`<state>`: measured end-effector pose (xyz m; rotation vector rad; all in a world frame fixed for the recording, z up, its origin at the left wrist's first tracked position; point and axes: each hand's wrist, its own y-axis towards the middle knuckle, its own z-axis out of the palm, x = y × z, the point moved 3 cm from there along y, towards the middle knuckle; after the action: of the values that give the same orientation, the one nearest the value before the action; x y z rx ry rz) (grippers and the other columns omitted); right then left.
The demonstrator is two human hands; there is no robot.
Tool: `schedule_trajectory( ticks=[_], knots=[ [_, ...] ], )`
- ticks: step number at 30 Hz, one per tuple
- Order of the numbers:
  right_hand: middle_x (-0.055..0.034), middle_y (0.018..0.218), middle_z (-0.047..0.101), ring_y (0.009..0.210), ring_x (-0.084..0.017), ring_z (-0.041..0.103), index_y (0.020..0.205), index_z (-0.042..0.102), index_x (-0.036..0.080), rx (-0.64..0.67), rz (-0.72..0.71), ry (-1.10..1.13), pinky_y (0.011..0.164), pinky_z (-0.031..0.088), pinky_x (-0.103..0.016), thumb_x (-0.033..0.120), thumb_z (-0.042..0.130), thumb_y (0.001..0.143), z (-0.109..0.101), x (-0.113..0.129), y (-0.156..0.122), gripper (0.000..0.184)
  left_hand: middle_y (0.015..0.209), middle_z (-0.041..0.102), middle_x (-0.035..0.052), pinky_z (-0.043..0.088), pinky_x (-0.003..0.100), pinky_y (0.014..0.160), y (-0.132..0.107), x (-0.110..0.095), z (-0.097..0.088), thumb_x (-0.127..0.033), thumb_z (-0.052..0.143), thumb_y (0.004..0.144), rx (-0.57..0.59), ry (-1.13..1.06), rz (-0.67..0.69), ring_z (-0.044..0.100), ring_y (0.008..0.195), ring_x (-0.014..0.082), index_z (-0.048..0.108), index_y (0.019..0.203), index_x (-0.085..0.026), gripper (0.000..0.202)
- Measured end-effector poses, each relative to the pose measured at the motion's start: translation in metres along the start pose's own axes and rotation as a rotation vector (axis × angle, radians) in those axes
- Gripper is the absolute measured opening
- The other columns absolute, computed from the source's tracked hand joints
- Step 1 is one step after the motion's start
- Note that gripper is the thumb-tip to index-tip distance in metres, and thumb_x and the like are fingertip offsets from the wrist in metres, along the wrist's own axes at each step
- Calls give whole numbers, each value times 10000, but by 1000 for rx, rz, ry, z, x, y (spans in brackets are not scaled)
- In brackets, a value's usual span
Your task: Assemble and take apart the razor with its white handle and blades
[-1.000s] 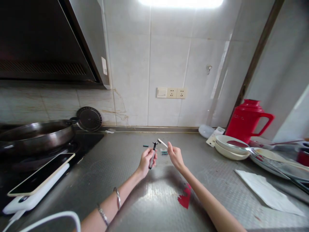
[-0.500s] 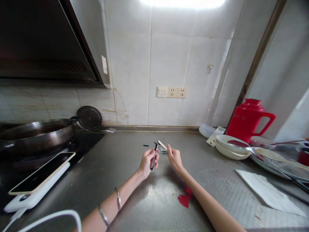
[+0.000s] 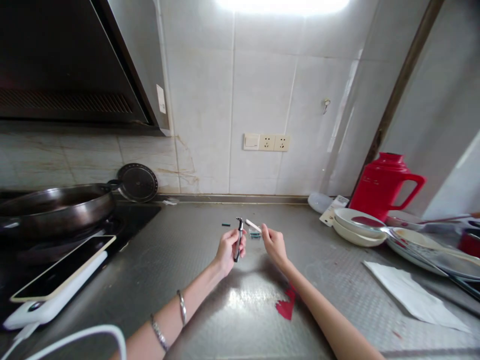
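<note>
My left hand (image 3: 227,252) is closed around the black and silver handle of what looks like a razor (image 3: 239,242), held upright with its small head at the top. My right hand (image 3: 275,243) pinches a short white stick (image 3: 253,225). Its free end points left toward the razor's head, with a small gap between them. Behind the hands, a small clear case with dark green strips (image 3: 255,234) lies on the steel counter (image 3: 202,230). One separate dark strip (image 3: 225,224) rests to its left.
A torn red piece (image 3: 286,305) lies near my right forearm. At right are stacked bowls (image 3: 356,235), a red thermos jug (image 3: 382,185) and a white napkin (image 3: 414,295). To the left stand a pan (image 3: 63,205), a phone (image 3: 65,267) and a white cable (image 3: 93,330).
My right hand has drawn slightly right with the white stick, opening a gap from the razor's head. My left hand has turned the razor more upright.
</note>
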<state>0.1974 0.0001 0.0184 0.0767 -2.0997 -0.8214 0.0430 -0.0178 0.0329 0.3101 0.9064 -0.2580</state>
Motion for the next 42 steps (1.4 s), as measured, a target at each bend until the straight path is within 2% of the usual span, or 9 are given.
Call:
schedule_trajectory(
  ticks=[5, 9, 16, 21, 24, 26, 30, 35, 42],
  knots=[
    [23, 439, 322, 441, -86, 267, 457, 335, 189, -16, -12, 16, 453, 185, -235, 573, 261, 854, 1, 4, 0, 556, 543, 443, -31, 317, 180, 370, 0, 2, 0, -311, 603, 732, 8, 30, -4, 361, 438, 58, 553, 793, -117, 209],
    [20, 431, 342, 433, -89, 272, 450, 363, 185, 18, -5, -84, 454, 184, -239, 587, 252, 848, 0, -3, 0, 576, 561, 455, -33, 316, 181, 371, 1, -3, 0, -344, 618, 724, -2, 57, 31, 369, 440, 56, 543, 810, -125, 247],
    [21, 478, 435, 477, -111, 380, 533, 505, 185, 71, 41, -108, 467, 253, -216, 605, 324, 821, -19, -15, 17, 541, 573, 453, -60, 225, 152, 324, 4, -1, -10, -394, 597, 720, -184, 143, -36, 375, 384, 43, 471, 837, -166, 285],
    [21, 518, 493, 493, -117, 405, 799, 671, 170, 191, -36, 19, 493, 300, -214, 578, 426, 791, -18, -12, 24, 476, 531, 413, -88, 133, 142, 323, 4, 3, -12, -362, 578, 719, -266, 122, -96, 294, 328, 14, 441, 811, -173, 251],
    [11, 557, 535, 490, -115, 409, 1019, 668, 167, 273, -102, 84, 501, 315, -215, 518, 454, 804, -14, -4, 25, 463, 514, 409, -89, 120, 146, 324, 4, 3, -12, -323, 535, 736, -309, 145, -114, 284, 320, 16, 440, 812, -175, 192],
    [-15, 629, 593, 516, -118, 436, 1071, 658, 178, 294, -161, 74, 520, 331, -218, 479, 453, 822, -14, 4, 25, 441, 504, 405, -92, 116, 148, 326, 4, 3, -13, -299, 521, 738, -341, 176, -124, 287, 316, 19, 445, 826, -175, 169],
    [-58, 792, 655, 623, -142, 516, 1057, 677, 221, 338, -257, -12, 575, 365, -227, 437, 452, 840, -12, 19, 26, 381, 496, 408, -90, 122, 150, 331, 4, 7, -15, -284, 539, 723, -374, 232, -157, 313, 317, 22, 465, 830, -168, 175],
    [-45, 758, 638, 628, -138, 540, 1067, 674, 241, 434, -291, -88, 592, 372, -223, 407, 444, 851, -5, 11, 28, 356, 496, 404, -91, 113, 159, 327, 3, 12, -17, -276, 537, 733, -374, 217, -158, 288, 308, 16, 473, 818, -160, 157],
    [-35, 714, 625, 598, -132, 530, 1054, 679, 259, 349, -332, -142, 608, 362, -223, 408, 427, 870, -4, -1, 28, 346, 489, 391, -97, 98, 164, 320, 1, 14, -15, -257, 523, 752, -393, 226, -171, 262, 294, 11, 472, 820, -157, 132]
  ],
)
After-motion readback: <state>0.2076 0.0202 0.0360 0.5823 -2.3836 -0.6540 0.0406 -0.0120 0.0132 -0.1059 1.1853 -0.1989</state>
